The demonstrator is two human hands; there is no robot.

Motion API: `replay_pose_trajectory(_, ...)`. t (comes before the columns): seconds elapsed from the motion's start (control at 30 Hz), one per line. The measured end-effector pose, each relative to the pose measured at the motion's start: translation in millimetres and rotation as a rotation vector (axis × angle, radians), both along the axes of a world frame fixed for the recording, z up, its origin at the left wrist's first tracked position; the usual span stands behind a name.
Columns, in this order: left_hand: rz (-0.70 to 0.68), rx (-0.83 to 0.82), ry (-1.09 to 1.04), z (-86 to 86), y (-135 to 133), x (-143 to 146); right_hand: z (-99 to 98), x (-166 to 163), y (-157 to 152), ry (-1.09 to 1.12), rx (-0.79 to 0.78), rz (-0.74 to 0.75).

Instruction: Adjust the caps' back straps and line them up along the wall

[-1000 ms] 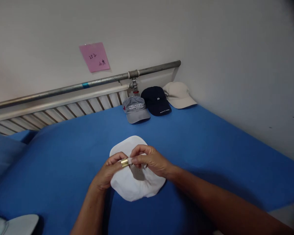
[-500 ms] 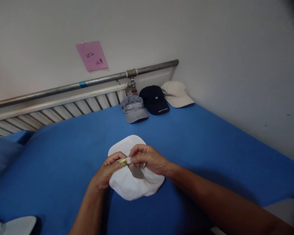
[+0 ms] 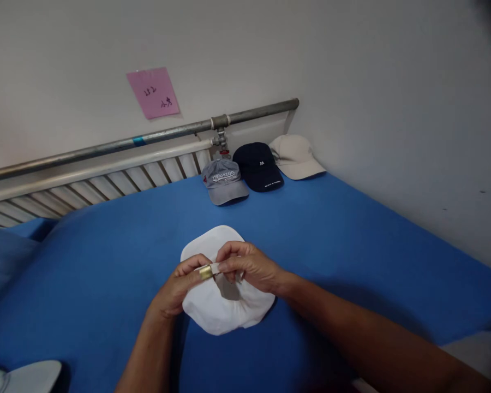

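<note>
A white cap (image 3: 216, 316) lies on the blue sheet in front of me, its back opening and strap turned up toward me. My left hand (image 3: 179, 286) pinches the gold-coloured metal buckle (image 3: 205, 272) of the strap between thumb and fingers. On the other side of the buckle, my right hand (image 3: 251, 266) is closed on the short pale strap (image 3: 215, 268) that comes out of it. The right fingertips hide the strap's end. Part of the cap's crown and brim is covered by both hands.
Toward the wall stand a grey cap (image 3: 226, 183), a dark navy cap (image 3: 257, 167) and a beige cap (image 3: 297, 157). Another pale cap (image 3: 33, 376) is cut off at the lower left. A radiator (image 3: 106, 185) and a metal pipe (image 3: 167, 131) run behind the blue sheet (image 3: 118, 245).
</note>
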State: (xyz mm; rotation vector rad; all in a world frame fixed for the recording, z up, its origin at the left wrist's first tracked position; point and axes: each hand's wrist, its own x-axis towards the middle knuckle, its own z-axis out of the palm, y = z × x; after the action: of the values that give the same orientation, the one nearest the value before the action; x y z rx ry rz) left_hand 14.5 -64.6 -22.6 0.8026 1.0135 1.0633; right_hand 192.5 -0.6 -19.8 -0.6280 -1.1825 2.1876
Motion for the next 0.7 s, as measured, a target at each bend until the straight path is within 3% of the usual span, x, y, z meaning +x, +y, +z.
replay_pose_trajectory(0.7, 0.002, -0.011, -0.011, 2.6, 0.2, 1.0, 2.0, 0.4, -2.0, -0.001, 0.026, -0.006)
